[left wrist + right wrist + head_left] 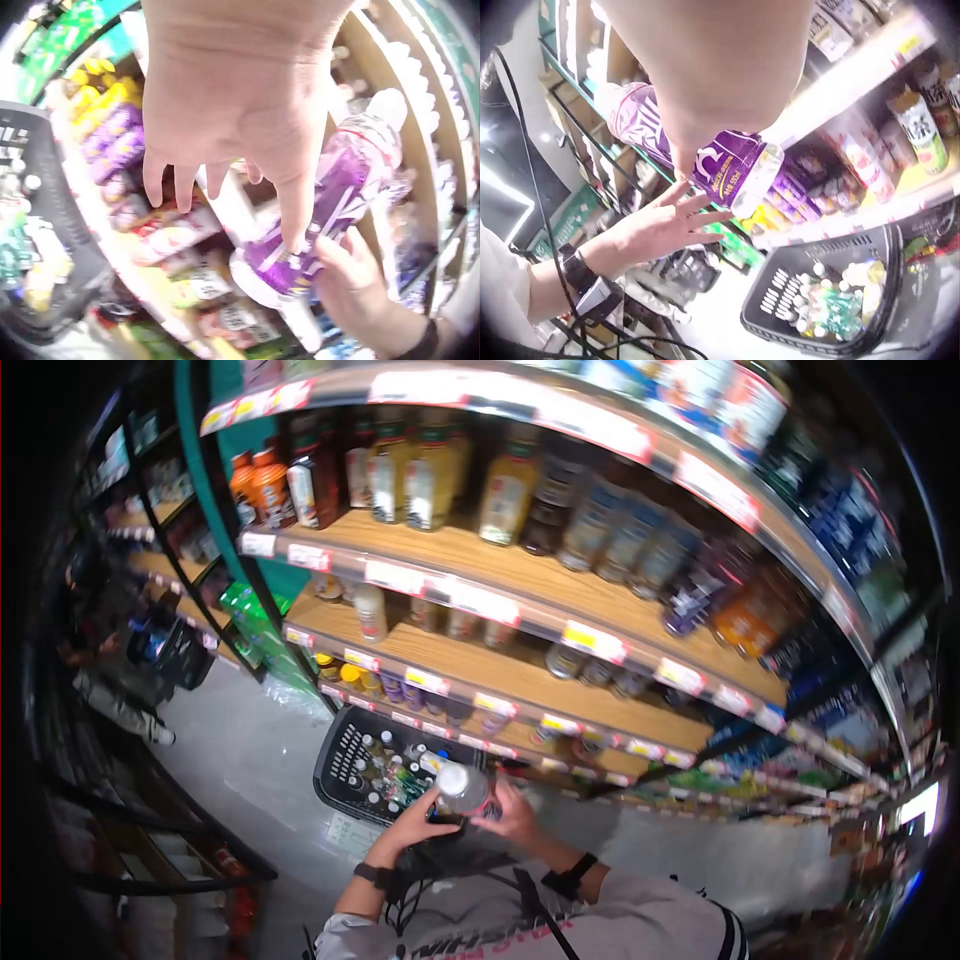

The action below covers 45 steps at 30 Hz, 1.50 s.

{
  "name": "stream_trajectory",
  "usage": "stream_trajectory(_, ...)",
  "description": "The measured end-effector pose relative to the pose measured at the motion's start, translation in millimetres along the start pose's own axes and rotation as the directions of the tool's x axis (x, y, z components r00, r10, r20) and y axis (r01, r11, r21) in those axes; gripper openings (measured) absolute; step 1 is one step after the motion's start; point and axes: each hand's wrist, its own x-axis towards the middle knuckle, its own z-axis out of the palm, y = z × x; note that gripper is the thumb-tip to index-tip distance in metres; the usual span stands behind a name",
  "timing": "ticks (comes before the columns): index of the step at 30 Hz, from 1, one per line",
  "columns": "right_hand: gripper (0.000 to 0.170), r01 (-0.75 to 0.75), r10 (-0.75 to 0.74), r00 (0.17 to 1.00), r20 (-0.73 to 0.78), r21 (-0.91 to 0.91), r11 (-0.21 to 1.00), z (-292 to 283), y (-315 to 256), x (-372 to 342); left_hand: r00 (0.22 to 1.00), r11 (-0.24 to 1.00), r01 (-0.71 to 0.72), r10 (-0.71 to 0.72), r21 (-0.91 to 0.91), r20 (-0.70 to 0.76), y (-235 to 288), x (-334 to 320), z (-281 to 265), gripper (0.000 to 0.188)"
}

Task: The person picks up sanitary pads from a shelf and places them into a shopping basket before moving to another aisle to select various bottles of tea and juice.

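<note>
A shopper's two bare hands meet at a clear plastic bottle with a purple label and white cap (468, 796), held tilted before a bank of wood-look store shelves (410, 542). The right hand (514, 815) grips it, thumb on the label; the left hand (410, 823) has its fingers straight and spread, and its thumb appears to rest against the bottle. Just beside the hands in the head view sits a black plastic basket with slotted sides (347, 743), holding a jumble of clear bottles with white caps (836, 311).

The likeliest mishap is a drop: with the left fingers not wrapped round it, the smooth bottle hangs mainly on the right hand's grip, and a loose hold could let it roll out. It could then strike the loosely piled bottles or the grey floor (230, 760). A careless turn might also knock the cap against the shelves.
</note>
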Motion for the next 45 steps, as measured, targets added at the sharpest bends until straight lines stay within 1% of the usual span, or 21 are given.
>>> stream_trajectory(2,0.061,0.136,-0.137,0.975,-0.175,-0.019,0.991,-44.7,-27.3,-1.7,0.964,0.949,-0.243,0.213,0.2,0.158,82.2,12.8,17.4,0.079)
stream_trajectory(4,0.062,0.153,-0.013,0.949,-0.314,0.427,0.891,-80.3,-52.5,-7.4,0.959,0.915,-0.282,0.268,0.288,0.086,131.5,20.4,39.6,0.075)
stream_trajectory(5,0.059,0.067,0.057,0.926,-0.373,0.31,0.949,-89.3,-34.2,-17.4,0.926,0.852,-0.368,0.373,0.373,0.062,162.6,23.0,47.8,0.07)
stream_trajectory(7,0.045,0.066,0.135,0.908,-0.398,0.453,0.889,-141.3,-55.8,-22.5,0.904,0.778,-0.4,0.423,0.485,0.066,184.6,28.1,57.6,0.061)
stream_trajectory(8,0.046,-0.052,0.069,0.915,-0.398,0.053,0.997,-173.9,-51.1,-24.4,0.898,0.764,-0.4,0.437,0.507,0.051,190.9,29.4,63.3,0.056)
stream_trajectory(9,0.047,-0.119,-0.16,0.853,-0.497,-0.485,0.866,-192.9,-17.4,-16.4,0.911,0.792,-0.377,0.41,0.481,0.04,191.3,29.9,67.1,0.053)
stream_trajectory(10,0.043,0.296,-0.069,0.782,-0.62,0.272,0.916,-226.1,-60.0,-14.9,0.924,0.819,-0.351,0.382,0.454,0.027,187.4,28.7,68.6,0.049)
stream_trajectory(11,0.04,-0.067,0.207,0.813,-0.545,0.265,0.962,-255.2,-21.9,-5.8,0.938,0.848,-0.319,0.347,0.423,0.012,182.6,25.9,70.1,0.046)
stream_trajectory(14,0.054,0.104,-0.057,0.672,-0.738,0.018,0.994,-326.6,-37.4,4.2,0.982,0.917,-0.176,0.188,0.358,0.0,169.9,15.4,67.9,0.034)
stream_trajectory(15,0.048,-0.02,-0.095,0.587,-0.804,-0.132,0.991,-346.5,-8.7,12.9,0.976,0.926,-0.188,0.212,0.327,-0.041,165.5,10.3,68.5,0.029)
stream_trajectory(16,0.04,0.063,0.02,0.553,-0.833,0.066,0.996,-353.8,-14.0,12.7,0.983,0.935,-0.144,0.173,0.324,-0.064,163.9,5.1,67.5,0.029)
stream_trajectory(17,0.034,0.036,0.019,0.504,-0.863,0.043,0.998,-365.4,-1.9,20.6,0.988,0.943,-0.097,0.131,0.319,-0.086,162.1,-1.1,65.8,0.029)
stream_trajectory(18,0.039,-0.018,0.141,0.549,-0.824,0.158,0.987,-374.7,-12.7,24.3,0.99,0.949,-0.054,0.092,0.311,-0.11,160.6,-5.9,63.6,0.029)
stream_trajectory(21,0.04,0.156,-0.129,0.59,-0.797,-0.045,0.987,-391.9,8.7,39.4,0.99,0.949,-0.001,0.044,0.314,-0.131,139.5,-16.9,52.3,0.029)
stream_trajectory(24,0.043,-0.127,-0.092,0.6,-0.794,-0.209,0.97,-401.5,31.8,56.9,0.988,0.952,0.052,-0.005,0.301,-0.154,127.4,-28.5,44.7,0.029)
stream_trajectory(30,0.048,-0.072,-0.16,0.588,-0.793,-0.248,0.966,-418.9,49.3,85.2,0.982,0.964,0.141,-0.107,0.227,-0.156,98.8,-56.7,26.0,0.029)
stream_trajectory(33,0.055,-0.217,-0.098,0.588,-0.803,-0.274,0.937,-418.4,37.6,91.8,0.972,0.955,0.18,-0.135,0.238,-0.193,92.8,-65.0,18.2,0.029)
stream_trajectory(34,0.059,-0.28,0.061,0.636,-0.77,-0.156,0.947,-420.5,27.0,89.3,0.97,0.959,0.174,-0.128,0.222,-0.207,85.1,-66.2,16.4,0.028)
stream_trajectory(36,0.059,-0.421,0.041,0.623,-0.781,-0.291,0.859,-420.8,27.4,95.4,0.967,0.959,0.194,-0.153,0.206,-0.202,81.8,-66.5,15.1,0.027)
stream_trajectory(38,0.061,-0.347,-0.111,0.602,-0.791,-0.384,0.855,-421.1,40.6,100.1,0.969,0.966,0.19,-0.155,0.176,-0.195,74.8,-64.0,15.8,0.027)
stream_trajectory(45,0.068,-0.415,-0.056,0.581,-0.812,-0.355,0.838,-393.1,50.4,95.7,0.972,0.969,0.231,-0.234,0.091,0.031,6.4,-48.4,6.9,0.035)
